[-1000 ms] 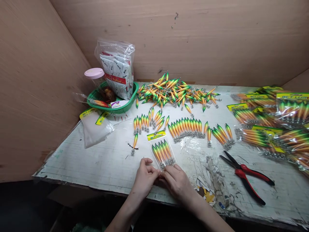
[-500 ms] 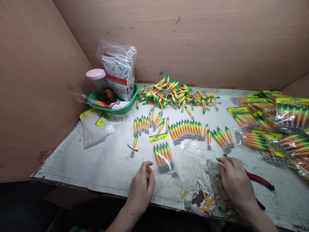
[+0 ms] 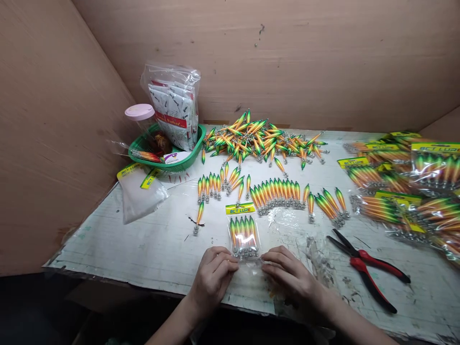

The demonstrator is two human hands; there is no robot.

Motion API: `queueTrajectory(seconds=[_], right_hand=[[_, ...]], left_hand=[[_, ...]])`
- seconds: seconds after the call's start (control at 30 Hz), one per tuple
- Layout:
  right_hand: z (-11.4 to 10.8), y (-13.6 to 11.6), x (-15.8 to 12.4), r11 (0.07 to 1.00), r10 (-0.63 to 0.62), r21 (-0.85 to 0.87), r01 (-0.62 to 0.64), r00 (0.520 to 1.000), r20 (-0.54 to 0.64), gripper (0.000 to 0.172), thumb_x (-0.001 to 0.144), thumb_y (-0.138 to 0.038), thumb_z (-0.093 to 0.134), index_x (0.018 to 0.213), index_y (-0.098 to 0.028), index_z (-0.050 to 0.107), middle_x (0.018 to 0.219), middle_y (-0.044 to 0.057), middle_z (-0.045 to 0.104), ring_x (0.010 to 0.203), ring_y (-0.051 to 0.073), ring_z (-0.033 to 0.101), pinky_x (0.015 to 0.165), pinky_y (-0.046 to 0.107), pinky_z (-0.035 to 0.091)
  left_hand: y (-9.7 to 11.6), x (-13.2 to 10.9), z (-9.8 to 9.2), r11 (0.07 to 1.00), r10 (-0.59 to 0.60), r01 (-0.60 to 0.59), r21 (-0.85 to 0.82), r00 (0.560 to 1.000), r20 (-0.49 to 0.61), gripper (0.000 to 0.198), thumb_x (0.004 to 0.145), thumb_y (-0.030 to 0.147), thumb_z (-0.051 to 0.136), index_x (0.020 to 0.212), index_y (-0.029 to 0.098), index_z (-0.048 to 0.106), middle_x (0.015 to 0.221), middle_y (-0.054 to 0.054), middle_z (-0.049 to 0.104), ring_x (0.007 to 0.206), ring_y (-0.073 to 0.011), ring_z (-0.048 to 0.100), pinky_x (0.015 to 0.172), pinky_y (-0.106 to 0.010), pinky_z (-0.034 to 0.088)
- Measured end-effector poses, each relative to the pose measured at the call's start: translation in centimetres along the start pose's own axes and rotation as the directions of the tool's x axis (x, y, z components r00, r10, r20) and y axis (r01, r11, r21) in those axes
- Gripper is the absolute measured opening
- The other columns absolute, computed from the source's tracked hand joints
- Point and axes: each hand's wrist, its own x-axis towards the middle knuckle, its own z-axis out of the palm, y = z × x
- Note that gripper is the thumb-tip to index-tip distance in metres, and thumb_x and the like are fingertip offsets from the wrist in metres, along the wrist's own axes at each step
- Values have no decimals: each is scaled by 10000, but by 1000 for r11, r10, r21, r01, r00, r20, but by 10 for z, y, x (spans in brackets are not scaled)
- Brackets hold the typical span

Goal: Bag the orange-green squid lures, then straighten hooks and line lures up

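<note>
A clear plastic bag [image 3: 245, 233] with a yellow "BCT LURE" header lies in front of me, holding several green-and-orange squid lures with their hooks toward me. My left hand [image 3: 214, 273] pinches the near left corner of this bag, fingers curled. At the near right corner, my right hand [image 3: 289, 273] is closed with its fingertips on the clear plastic. Between both hands a transparent strip of the bag shows faintly. Pliers [image 3: 366, 266] with red and black handles rest to the right of my right hand, jaws slightly apart.
A heap of loose lures [image 3: 255, 139] lies at the back, with a row of lures [image 3: 278, 194] nearer. Packed lure bags [image 3: 391, 211] pile up at right. A green basket [image 3: 179, 165] stands back left, near empty header bags [image 3: 142, 196]. Board walls enclose the table.
My right hand has moved left from the pliers to the bag's near right corner. My left hand has closed on the near left corner. The bag now sits straighter.
</note>
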Motion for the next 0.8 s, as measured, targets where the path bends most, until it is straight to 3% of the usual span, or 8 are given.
queueTrajectory(seconds=[0.13,0.23,0.33,0.43,0.6,0.7,0.8], right_hand=[[5,-11,-5,995,80,59,-79,997,-14,247,924,-96,417,1098,-191,564,979,114,686,850,213,601,697,354,521],[11,-19,1,960,279,52,-276,957,-74,185,930,-113,413,948,-210,569,775,50,648,709,177,563,616,298,484],[21,-22,5,869,492,33,-494,855,-166,166,937,-172,439,821,-215,548,687,21,578,666,171,529,593,282,447],[33,-23,6,758,644,59,-650,730,-228,188,944,-258,450,789,-210,544,709,28,566,689,187,534,620,304,435],[47,-24,15,613,763,51,-788,574,-298,241,923,-337,463,731,-214,540,714,37,577,695,208,526,644,330,398],[50,-25,19,580,766,6,-814,543,-344,259,915,-339,454,695,-218,521,676,31,562,657,207,510,639,334,371],[49,-25,18,606,739,-19,-795,572,-357,253,922,-321,434,704,-221,514,671,25,558,671,207,507,652,334,358]], left_hand=[[13,-4,1,991,-132,132,12,991,-33,179,870,99,494,778,211,599,725,-33,687,768,-186,596,716,-340,490],[20,-5,6,958,-282,283,35,958,-46,167,885,154,497,747,210,573,672,-24,629,727,-189,569,661,-321,467],[22,-5,15,892,-448,450,40,892,-56,172,901,202,481,750,206,563,716,-29,614,714,-187,563,645,-313,458],[21,-3,25,833,-542,547,81,837,-78,190,914,231,459,751,205,553,717,-26,607,701,-191,559,649,-318,440],[20,7,35,803,-558,575,156,818,-141,207,914,228,438,730,210,531,683,-23,615,650,-201,547,631,-323,390],[20,11,35,788,-578,592,170,806,-125,215,913,225,436,716,212,521,669,-19,613,627,-197,541,620,-317,378],[17,11,28,810,-571,573,127,819,-55,217,926,231,432,732,208,527,655,-5,601,630,-179,539,620,-299,388]])
